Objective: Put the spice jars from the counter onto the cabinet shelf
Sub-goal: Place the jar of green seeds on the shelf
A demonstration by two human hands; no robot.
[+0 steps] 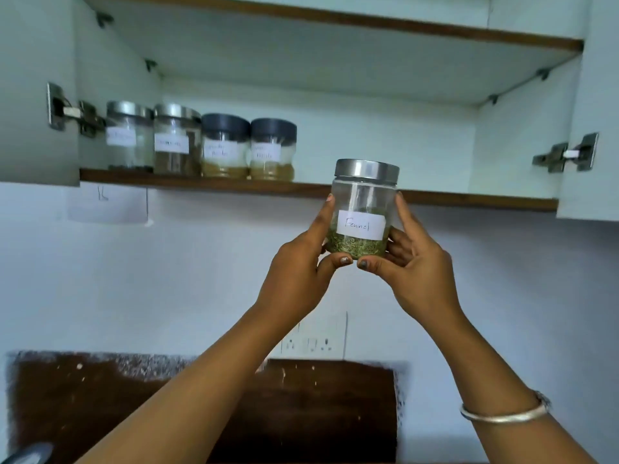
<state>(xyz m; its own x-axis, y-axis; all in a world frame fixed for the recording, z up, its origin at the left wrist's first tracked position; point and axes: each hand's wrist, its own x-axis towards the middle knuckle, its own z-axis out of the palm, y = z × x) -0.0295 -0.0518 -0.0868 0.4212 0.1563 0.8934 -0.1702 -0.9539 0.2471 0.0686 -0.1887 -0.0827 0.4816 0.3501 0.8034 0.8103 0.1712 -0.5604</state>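
A clear fennel jar [363, 199] with a steel lid and a white label reading "Fennel" is held up in front of the cabinet shelf [469, 199], its base below the shelf's front edge. My left hand [301, 262] grips its left side and my right hand [412, 266] grips its right side, thumbs under the base. Several labelled spice jars stand in a row at the shelf's left end: two steel-lidded jars [129, 139] [174, 142] and two dark-lidded jars [225, 147] [273, 150].
The open cabinet has hinges on its left side [67, 110] and right side [566, 155], with an upper shelf [335, 18] above. The shelf to the right of the jars is bare. A wall socket [313, 343] and a brown panel [301, 413] lie below.
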